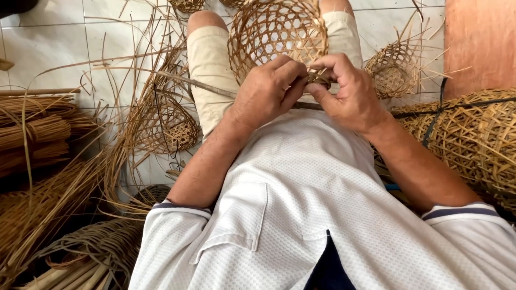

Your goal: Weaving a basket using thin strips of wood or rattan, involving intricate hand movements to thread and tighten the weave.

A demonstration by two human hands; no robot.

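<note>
Hands meet at the near rim of an open-weave basket (pixel 277 32) that rests on the person's lap, its mouth tilted toward the camera and its far edge cut off by the top of the frame; the left hand (pixel 269 88) curls over the rim with fingers bent and pressed against a thin strip, while the right hand (pixel 346 91) pinches the same spot between thumb and forefinger, so the two sets of knuckles touch; a long thin stick (pixel 199 83) runs from the left, across the thigh, and disappears under the left hand. Room around the hands is tight: the basket fills the space above them, the white shirt (pixel 301 204) lies just below, and the forearms close in from both sides. To the left, a smaller unfinished basket (pixel 172 126) with loose strips fanning out lies just beside the left thigh on the white tiled floor (pixel 54 48); beyond it, bundles of cane strips (pixel 32 129) crowd the left edge. To the right, another small basket (pixel 395 67) sits near the right knee, and a large roll of woven baskets (pixel 473 134) bound with dark cord presses close to the right forearm; an orange-brown panel (pixel 481 43) fills the upper right corner. Bare tile shows only at upper left.
</note>
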